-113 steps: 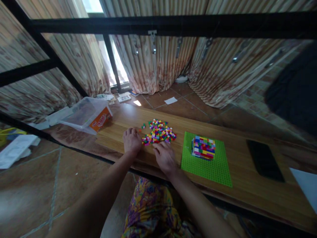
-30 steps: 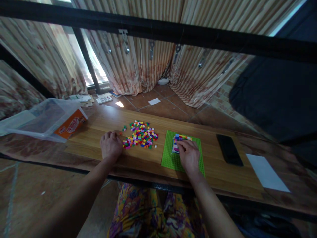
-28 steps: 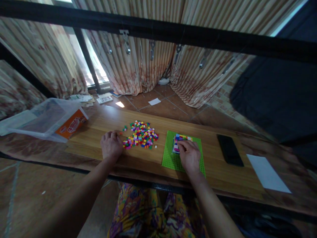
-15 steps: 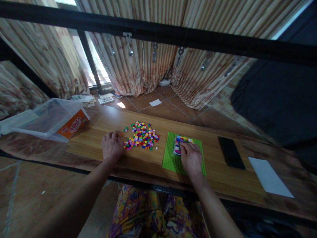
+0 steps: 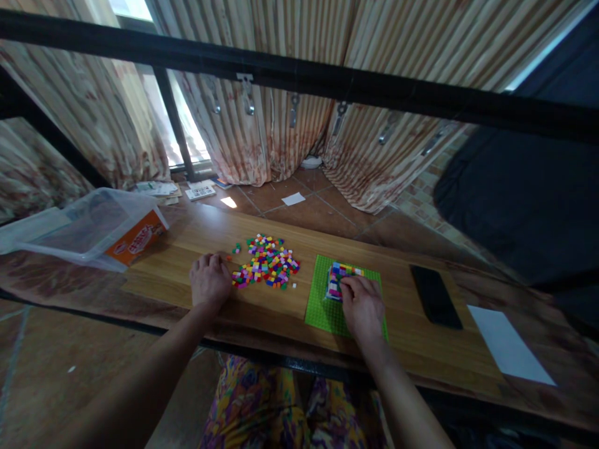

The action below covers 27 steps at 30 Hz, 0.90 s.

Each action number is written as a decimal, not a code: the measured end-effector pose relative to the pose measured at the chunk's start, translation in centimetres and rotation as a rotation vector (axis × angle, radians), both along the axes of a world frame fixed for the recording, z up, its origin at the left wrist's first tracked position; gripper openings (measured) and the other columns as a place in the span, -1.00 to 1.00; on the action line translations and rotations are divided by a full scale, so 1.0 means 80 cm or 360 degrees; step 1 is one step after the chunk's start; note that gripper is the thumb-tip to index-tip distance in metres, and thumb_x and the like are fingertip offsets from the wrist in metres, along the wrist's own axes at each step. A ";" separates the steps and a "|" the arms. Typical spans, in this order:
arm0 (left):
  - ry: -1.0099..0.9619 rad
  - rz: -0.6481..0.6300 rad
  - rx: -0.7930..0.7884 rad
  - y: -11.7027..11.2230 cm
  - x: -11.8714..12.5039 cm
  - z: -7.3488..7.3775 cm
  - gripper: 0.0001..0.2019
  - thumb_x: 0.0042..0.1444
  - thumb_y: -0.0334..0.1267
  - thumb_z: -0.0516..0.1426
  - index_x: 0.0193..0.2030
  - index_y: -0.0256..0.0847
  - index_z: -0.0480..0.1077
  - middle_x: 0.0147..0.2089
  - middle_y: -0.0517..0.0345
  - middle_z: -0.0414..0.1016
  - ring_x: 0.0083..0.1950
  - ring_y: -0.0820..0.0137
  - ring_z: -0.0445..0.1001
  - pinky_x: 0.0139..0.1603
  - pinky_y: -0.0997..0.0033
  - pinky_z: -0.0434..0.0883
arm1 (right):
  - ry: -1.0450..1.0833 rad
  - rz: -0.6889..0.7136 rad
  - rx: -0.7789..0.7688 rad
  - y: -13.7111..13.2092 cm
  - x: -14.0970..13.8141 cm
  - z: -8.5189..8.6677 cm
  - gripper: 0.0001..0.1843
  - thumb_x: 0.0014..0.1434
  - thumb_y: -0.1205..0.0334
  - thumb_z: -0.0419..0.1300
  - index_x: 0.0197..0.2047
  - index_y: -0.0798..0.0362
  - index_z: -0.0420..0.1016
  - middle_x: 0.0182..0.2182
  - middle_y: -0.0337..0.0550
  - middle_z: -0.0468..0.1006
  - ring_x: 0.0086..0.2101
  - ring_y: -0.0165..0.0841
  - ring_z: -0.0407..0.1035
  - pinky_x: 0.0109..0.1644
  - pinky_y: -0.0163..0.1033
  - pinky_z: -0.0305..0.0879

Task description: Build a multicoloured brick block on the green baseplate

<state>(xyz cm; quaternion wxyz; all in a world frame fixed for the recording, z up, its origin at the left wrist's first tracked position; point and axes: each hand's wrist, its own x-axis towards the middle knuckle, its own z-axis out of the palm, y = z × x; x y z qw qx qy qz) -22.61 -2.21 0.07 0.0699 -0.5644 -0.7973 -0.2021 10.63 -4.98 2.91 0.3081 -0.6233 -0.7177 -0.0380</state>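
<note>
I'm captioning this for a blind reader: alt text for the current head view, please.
A person's right hand is over a block of colorful bricks on a green baseplate; the left hand rests beside loose bricks. A clear bin sits far left, a black phone right.

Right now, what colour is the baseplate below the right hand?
The baseplate is bright green; see head view.

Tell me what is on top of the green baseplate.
A block of multicoloured toy bricks sits on the green baseplate. The right hand hides part of both; what it covers cannot be seen.
</note>
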 end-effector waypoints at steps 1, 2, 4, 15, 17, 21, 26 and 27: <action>0.0011 -0.0005 -0.0003 0.000 0.000 0.000 -0.68 0.19 -0.28 -0.06 -0.05 -0.31 0.43 -0.01 -0.19 0.43 0.04 0.05 0.33 0.06 0.07 0.29 | -0.0007 0.0003 -0.0018 0.000 0.001 0.001 -0.74 0.29 0.24 0.03 -0.27 0.05 0.55 -0.28 -0.06 0.55 -0.22 -0.20 0.26 -0.09 -0.16 0.20; 0.0022 -0.0008 -0.0008 0.000 0.000 0.000 -0.67 0.19 -0.28 -0.07 -0.05 -0.32 0.43 0.00 -0.19 0.43 0.04 0.05 0.33 0.06 0.07 0.29 | -0.0016 0.0002 -0.0037 0.001 0.001 0.001 -0.75 0.29 0.24 0.04 -0.27 0.05 0.55 -0.28 -0.06 0.54 -0.21 -0.20 0.26 -0.09 -0.16 0.20; 0.0042 -0.0007 -0.0014 0.000 0.000 0.000 -0.67 0.19 -0.28 -0.07 -0.05 -0.33 0.44 0.00 -0.19 0.43 0.03 0.06 0.34 0.05 0.09 0.30 | -0.0028 -0.0003 -0.0063 0.001 0.002 0.002 -0.76 0.28 0.25 0.05 -0.27 0.06 0.54 -0.28 -0.05 0.54 -0.20 -0.20 0.26 -0.09 -0.16 0.20; 0.0013 -0.0006 0.0009 0.001 -0.001 -0.002 -0.68 0.18 -0.29 -0.05 -0.05 -0.34 0.44 0.00 -0.19 0.43 0.03 0.06 0.34 0.04 0.08 0.29 | -0.0018 0.0067 0.0039 0.012 -0.002 0.004 -0.70 0.32 0.21 -0.01 -0.30 0.06 0.52 -0.30 -0.05 0.53 -0.24 -0.22 0.25 -0.11 -0.15 0.20; 0.0017 -0.0008 0.0010 0.000 -0.001 -0.002 -0.68 0.18 -0.29 -0.06 -0.06 -0.33 0.44 0.00 -0.19 0.43 0.03 0.05 0.34 0.04 0.08 0.30 | -0.0024 0.0100 0.0075 0.016 -0.004 0.005 -0.69 0.33 0.20 -0.01 -0.30 0.05 0.53 -0.30 -0.06 0.53 -0.24 -0.23 0.25 -0.10 -0.16 0.20; 0.0033 -0.0005 0.0014 0.000 -0.001 -0.002 -0.68 0.18 -0.29 -0.06 -0.07 -0.34 0.45 -0.01 -0.18 0.44 0.02 0.05 0.34 0.03 0.10 0.30 | -0.0046 0.0148 0.0154 0.021 -0.002 0.004 -0.67 0.33 0.19 0.00 -0.33 0.04 0.55 -0.32 -0.09 0.53 -0.25 -0.25 0.26 -0.09 -0.17 0.21; 0.0026 -0.0014 0.0021 0.000 -0.002 -0.005 -0.68 0.19 -0.28 -0.06 -0.05 -0.32 0.43 -0.01 -0.17 0.44 0.03 0.07 0.35 0.04 0.10 0.29 | -0.0109 0.0154 0.0190 0.019 0.003 -0.001 -0.67 0.33 0.20 0.00 -0.33 0.06 0.56 -0.32 -0.07 0.54 -0.25 -0.24 0.27 -0.08 -0.16 0.22; 0.0026 -0.0011 0.0018 0.000 -0.002 -0.005 -0.67 0.19 -0.28 -0.06 -0.04 -0.32 0.43 0.00 -0.17 0.44 0.03 0.07 0.35 0.05 0.10 0.29 | -0.0123 0.0159 0.0183 0.018 0.004 -0.002 -0.67 0.33 0.20 0.01 -0.32 0.06 0.56 -0.32 -0.07 0.54 -0.25 -0.24 0.27 -0.08 -0.16 0.22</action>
